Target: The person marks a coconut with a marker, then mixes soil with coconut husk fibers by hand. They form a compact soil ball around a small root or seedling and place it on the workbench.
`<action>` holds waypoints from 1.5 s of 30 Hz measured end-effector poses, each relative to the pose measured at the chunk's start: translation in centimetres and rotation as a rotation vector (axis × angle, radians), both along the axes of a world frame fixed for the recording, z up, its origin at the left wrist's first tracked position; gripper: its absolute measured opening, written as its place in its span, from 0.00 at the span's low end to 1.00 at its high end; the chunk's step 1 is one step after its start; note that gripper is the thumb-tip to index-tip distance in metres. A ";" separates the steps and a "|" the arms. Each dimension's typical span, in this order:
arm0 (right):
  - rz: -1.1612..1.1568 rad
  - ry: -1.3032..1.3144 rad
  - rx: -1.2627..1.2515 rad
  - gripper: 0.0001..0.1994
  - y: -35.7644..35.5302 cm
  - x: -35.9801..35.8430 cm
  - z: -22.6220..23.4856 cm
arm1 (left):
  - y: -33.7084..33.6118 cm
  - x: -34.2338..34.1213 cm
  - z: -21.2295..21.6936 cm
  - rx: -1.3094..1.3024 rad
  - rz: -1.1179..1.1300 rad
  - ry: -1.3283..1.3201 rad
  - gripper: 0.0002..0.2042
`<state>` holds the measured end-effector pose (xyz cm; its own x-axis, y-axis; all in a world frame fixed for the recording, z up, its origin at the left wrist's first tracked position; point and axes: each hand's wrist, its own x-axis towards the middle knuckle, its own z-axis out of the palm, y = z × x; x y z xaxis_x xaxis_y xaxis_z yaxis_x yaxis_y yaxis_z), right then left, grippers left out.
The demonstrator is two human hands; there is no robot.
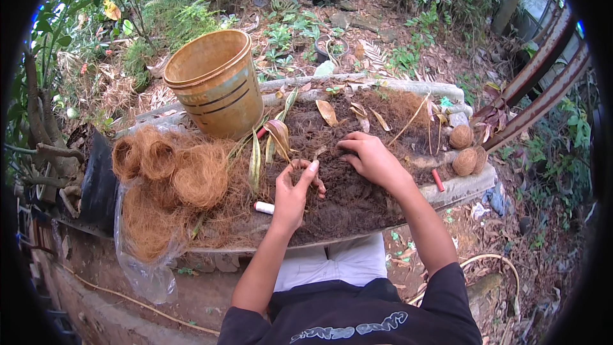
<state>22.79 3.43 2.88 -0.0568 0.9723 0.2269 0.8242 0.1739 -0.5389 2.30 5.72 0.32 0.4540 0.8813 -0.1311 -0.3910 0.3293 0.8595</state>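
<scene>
A heap of dark soil [332, 179] lies spread on a concrete slab [466, 185] in front of me. My left hand [295, 193] rests on the soil, thumb up and fingers curled around a small pinch of soil and roots. My right hand [370, 156] lies palm down on the heap, fingers bent and pressing into the soil. A small plant with long yellow-green leaves [271, 144] lies on the soil just left of my left hand. Dry leaves [327, 112] are scattered over the far part of the heap.
A tan plastic pot [214, 80] stands at the back left. Coconut-fibre rolls [172, 166] sit on a clear plastic bag [137, 262] at left. Two brown husk balls [463, 150] lie at right. A white-red marker [263, 207] and a red object [438, 180] rest on the slab.
</scene>
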 end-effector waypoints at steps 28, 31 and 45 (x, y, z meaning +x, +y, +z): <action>-0.299 0.934 0.118 0.13 -4.7 -6.1 0.9 | -0.8 -0.5 0.2 -0.117 -0.130 -0.424 0.14; -0.274 0.833 0.181 0.14 -4.7 -6.8 1.3 | -0.8 -0.3 -0.1 -0.131 -0.117 -0.339 0.19; 0.104 0.097 0.573 0.16 -4.1 -7.3 -1.1 | -1.6 0.8 0.1 -0.147 -0.016 -0.268 0.20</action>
<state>15.51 -0.67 1.81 -0.0981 0.6835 0.7233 0.7387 0.5370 -0.4072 3.05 4.15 0.46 0.5030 0.8544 -0.1302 -0.5910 0.4500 0.6695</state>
